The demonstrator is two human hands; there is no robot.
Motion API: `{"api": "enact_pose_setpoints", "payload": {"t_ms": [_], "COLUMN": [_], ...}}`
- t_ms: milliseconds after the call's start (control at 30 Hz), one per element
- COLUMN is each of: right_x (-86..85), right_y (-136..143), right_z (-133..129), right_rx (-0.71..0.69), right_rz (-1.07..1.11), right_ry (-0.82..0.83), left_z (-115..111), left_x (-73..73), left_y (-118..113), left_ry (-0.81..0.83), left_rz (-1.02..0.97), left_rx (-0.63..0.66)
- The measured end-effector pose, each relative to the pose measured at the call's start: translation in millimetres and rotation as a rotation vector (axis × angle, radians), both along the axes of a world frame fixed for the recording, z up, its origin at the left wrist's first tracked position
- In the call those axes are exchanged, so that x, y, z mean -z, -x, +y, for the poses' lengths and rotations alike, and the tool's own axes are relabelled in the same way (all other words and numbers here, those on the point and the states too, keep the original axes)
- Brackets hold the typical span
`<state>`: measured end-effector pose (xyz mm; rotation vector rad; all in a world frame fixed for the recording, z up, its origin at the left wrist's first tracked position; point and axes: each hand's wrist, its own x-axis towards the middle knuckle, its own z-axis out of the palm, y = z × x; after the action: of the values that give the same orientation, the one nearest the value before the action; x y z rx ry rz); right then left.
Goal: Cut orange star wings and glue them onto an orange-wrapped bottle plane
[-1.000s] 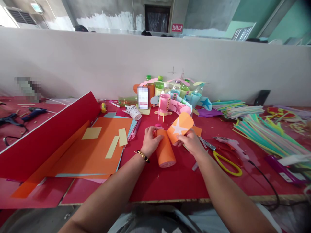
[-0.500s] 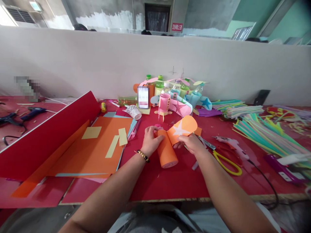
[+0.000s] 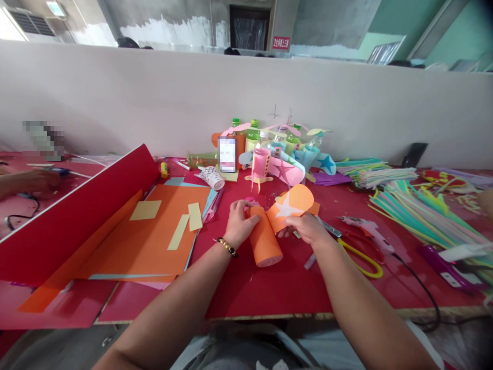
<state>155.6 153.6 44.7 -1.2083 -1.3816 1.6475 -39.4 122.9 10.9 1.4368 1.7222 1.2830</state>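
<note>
My left hand (image 3: pixel 241 223) is wrapped round the upper part of an orange paper-covered bottle (image 3: pixel 265 241), which lies tilted on the red table with its base toward me. Pinched in my right hand (image 3: pixel 302 226) is an orange paper wing (image 3: pixel 296 200) with a pale star on it. The wing's lower left edge meets the right side of the bottle. Yellow-handled scissors (image 3: pixel 362 259) and a pink glue gun (image 3: pixel 365 228) lie to the right of my right hand.
Orange sheets (image 3: pixel 154 252) and a red board (image 3: pixel 77 210) are on the left. Decorated bottles (image 3: pixel 262 159) and a phone (image 3: pixel 227 154) stand at the back. Coloured strips (image 3: pixel 431 210) lie right. Another person's hand (image 3: pixel 38 182) is at the far left.
The wing in my right hand has shifted slightly. Another person's hand has come into view at the far left, over the blue tool. My left hand and the bottle look unmoved.
</note>
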Motion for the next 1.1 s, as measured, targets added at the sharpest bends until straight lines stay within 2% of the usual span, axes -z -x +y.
{"api": "enact_pose_setpoints", "payload": {"t_ms": [300,467,600,667,767,833,1000,1100], "right_x": [0.2,1.3,5.4,7.5,8.3,7.5,7.2,8.9], "right_y": [1.5,-1.6,-3.9,-4.8,-5.8,-6.3,-8.0,-8.7], "right_z": [2.8,6.5,9.2,10.6,12.7,13.9,17.1,18.5], "right_rx": [0.118,0.094,0.091,0.096,0.086,0.070,0.060,0.042], "right_rz": [0.051,0.093,0.110,0.111,0.118,0.123,0.117,0.109], "right_ry": [-0.011,0.004,0.005,0.000,-0.023,-0.038,-0.073,-0.102], "left_z": [-1.1,-2.2,-1.3,-0.3,0.8,0.8,-2.3,-4.2], "left_x": [-2.0,-12.8,-19.9,-22.0,-23.6,-24.4,-29.4,-33.1], "left_y": [0.9,13.1,23.1,26.1,28.7,29.4,28.5,28.0], "left_ry": [0.038,0.124,0.029,-0.035,-0.069,-0.090,-0.109,-0.068], "left_rz": [0.022,0.148,0.299,0.372,0.460,0.503,0.590,0.584], "left_rx": [0.018,0.103,0.082,0.144,0.324,0.378,0.218,0.198]}}
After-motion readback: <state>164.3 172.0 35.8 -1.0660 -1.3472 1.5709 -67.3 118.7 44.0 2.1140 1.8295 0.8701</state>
